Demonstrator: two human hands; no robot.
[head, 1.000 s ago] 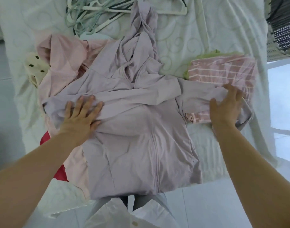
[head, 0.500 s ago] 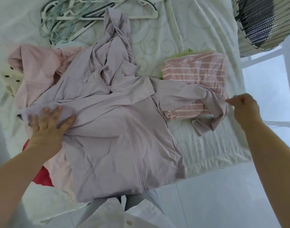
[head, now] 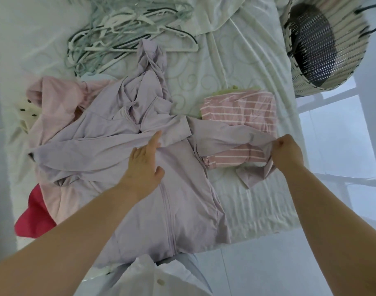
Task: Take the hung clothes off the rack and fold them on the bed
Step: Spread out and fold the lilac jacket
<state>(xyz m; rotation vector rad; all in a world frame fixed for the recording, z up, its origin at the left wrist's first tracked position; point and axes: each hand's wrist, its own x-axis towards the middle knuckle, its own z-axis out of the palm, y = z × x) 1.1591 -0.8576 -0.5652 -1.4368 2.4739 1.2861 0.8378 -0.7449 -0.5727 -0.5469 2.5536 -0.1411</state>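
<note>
Near bed (head: 257,201) edge, hoodie sleeve (head: 221,139) in right hand (head: 287,155)

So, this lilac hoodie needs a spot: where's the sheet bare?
Bare white sheet: between the plastic hanger pile and the folded pink striped top, and at the near edge right of the lilac zip hoodie. Crowded left: pale pink garment, red cloth.
</note>
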